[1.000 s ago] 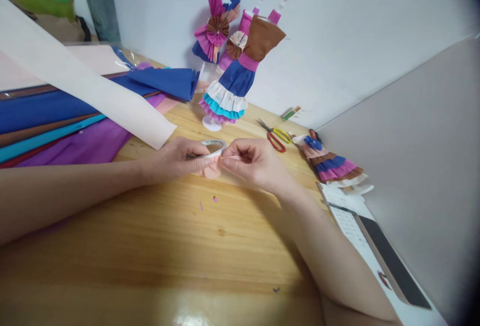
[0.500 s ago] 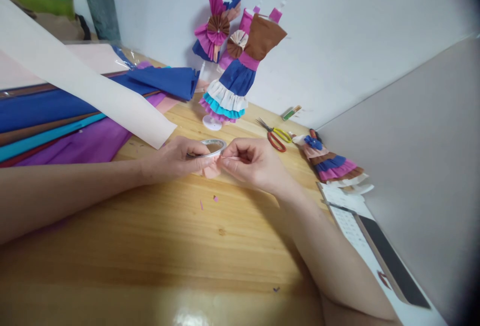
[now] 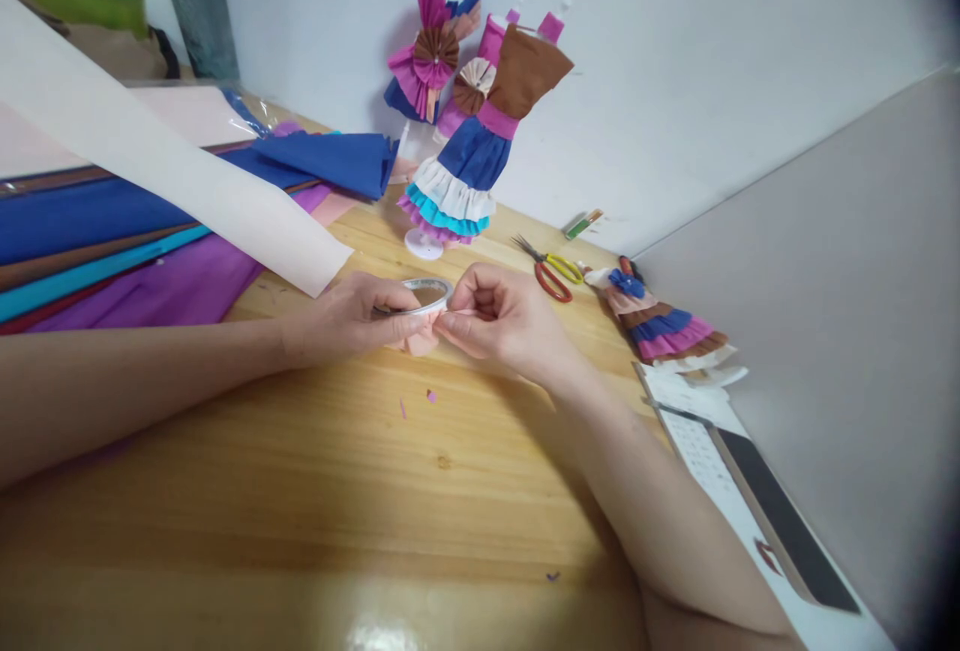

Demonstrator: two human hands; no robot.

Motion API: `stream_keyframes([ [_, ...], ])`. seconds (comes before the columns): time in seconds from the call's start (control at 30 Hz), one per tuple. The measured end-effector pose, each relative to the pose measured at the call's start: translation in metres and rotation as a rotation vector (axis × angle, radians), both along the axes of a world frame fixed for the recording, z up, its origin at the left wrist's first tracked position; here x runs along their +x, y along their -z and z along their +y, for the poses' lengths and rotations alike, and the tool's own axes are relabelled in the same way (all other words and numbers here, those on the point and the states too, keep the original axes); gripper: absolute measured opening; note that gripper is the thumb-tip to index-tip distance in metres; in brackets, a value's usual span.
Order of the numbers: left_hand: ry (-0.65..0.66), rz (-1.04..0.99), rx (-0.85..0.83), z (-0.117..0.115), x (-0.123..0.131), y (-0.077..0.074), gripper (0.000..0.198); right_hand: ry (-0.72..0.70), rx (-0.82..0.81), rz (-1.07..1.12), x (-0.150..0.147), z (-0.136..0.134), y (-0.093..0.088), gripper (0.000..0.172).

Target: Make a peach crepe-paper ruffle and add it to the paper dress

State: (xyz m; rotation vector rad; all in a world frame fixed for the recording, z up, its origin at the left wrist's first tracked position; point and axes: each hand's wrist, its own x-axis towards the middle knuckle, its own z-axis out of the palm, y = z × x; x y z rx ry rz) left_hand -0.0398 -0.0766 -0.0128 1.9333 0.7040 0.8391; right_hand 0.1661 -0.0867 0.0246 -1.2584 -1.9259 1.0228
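Note:
My left hand (image 3: 371, 314) is closed around the near left side of a roll of tape (image 3: 429, 293), with the thumb along its outer side. Against the roll's front hangs a piece of gathered peach crepe paper (image 3: 421, 339). On the right side of the roll, my right hand (image 3: 499, 316) pinches the end of the peach paper between thumb and curled fingers. The roll is held just above the wooden table (image 3: 450, 491); part of it is hidden by my left fingers.
Coloured paper sheets (image 3: 150, 281) and a long white strip (image 3: 225, 201) lie to the left. Behind stands a ruffled paper dress (image 3: 480, 156) on a stand. Scissors (image 3: 553, 269), a small paper dress (image 3: 664, 326) and a white keyboard-like object (image 3: 697, 456) are on the right.
My right hand has shifted very slightly to the left and up, closer against the roll. My left hand keeps its hold on the tape roll.

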Motion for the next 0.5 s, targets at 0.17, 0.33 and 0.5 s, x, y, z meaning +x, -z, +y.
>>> stream_keyframes([
  [0.17,0.008,0.051,0.056,0.0005,-0.0008,0.0,0.031,0.029,0.019,-0.041,-0.0001,0.0003,0.0012,0.022],
  [0.33,0.07,0.125,0.204,0.0025,-0.0042,-0.0002,0.031,0.033,0.02,-0.077,-0.0021,-0.0006,-0.0003,0.023],
  [0.5,0.163,0.175,0.354,0.003,-0.0064,-0.0043,0.034,-0.018,-0.069,-0.091,-0.0025,-0.0029,-0.0037,0.031],
])
